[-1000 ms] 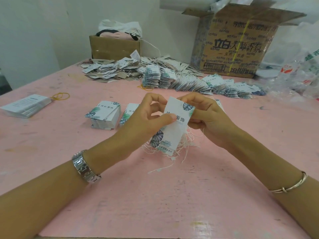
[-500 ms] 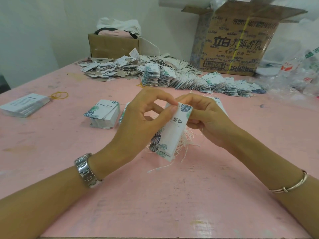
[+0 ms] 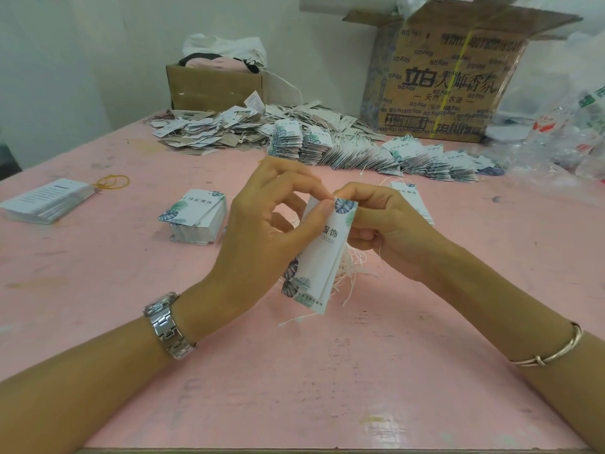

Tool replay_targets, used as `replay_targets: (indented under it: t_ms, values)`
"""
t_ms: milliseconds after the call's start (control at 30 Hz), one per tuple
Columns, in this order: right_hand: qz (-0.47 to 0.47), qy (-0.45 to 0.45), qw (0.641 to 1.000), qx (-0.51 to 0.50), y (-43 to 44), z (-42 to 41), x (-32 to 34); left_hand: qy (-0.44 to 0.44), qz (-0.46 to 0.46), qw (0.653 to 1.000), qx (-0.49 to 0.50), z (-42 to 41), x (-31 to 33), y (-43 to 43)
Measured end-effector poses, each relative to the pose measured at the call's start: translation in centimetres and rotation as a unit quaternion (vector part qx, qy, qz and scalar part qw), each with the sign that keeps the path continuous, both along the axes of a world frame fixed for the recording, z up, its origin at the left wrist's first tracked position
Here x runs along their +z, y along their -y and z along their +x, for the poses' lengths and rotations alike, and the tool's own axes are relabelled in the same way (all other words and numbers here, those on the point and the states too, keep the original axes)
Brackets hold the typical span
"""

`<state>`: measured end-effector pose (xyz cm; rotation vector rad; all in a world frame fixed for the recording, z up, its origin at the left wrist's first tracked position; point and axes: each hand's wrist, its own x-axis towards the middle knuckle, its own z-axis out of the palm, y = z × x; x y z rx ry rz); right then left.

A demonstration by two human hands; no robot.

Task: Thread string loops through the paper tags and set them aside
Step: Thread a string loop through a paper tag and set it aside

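Pink counter (image 3: 327, 371), scuffed, set against a white wall. The paper tag (image 3: 322, 257) in work is held above the counter at centre, just in front of the person, with what looks like a second tag edge behind it. Its long axis runs from the leaf-printed top corner, up and away, down toward the near edge, tilted slightly left at the bottom.

The left hand (image 3: 262, 224) comes in from the left, thumb laid along the tag's left margin, forefinger curled over to the top edge — pinching there. The right hand (image 3: 383, 221) closes on the same top corner from the right, fingertips pressed together against the leaf print. Both hands meet at the upper end, where I judge the hole sits; the right seems the nearer to it. Any threading move turns on that top corner.

A tangle of white string loops (image 3: 352, 273) hangs below the right hand, beside the tag's right edge, partly resting on the counter.

Outward: a stack of tags (image 3: 196, 217) to the left, a spread row of finished tags (image 3: 376, 152) farther back, a cardboard box (image 3: 451, 80) behind.

Hidden: the hole itself and the string end, covered by fingertips — cannot tell whether the loop is through.
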<state>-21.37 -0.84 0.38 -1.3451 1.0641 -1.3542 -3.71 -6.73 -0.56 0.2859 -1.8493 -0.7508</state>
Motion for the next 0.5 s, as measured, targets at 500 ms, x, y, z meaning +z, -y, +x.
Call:
replay_targets:
  t_ms: [500]
  values:
    - [0.07,-0.113,0.991,0.008,0.2,-3.3,0.8,0.014,0.012,0.997,0.075,0.4,0.0,0.4]
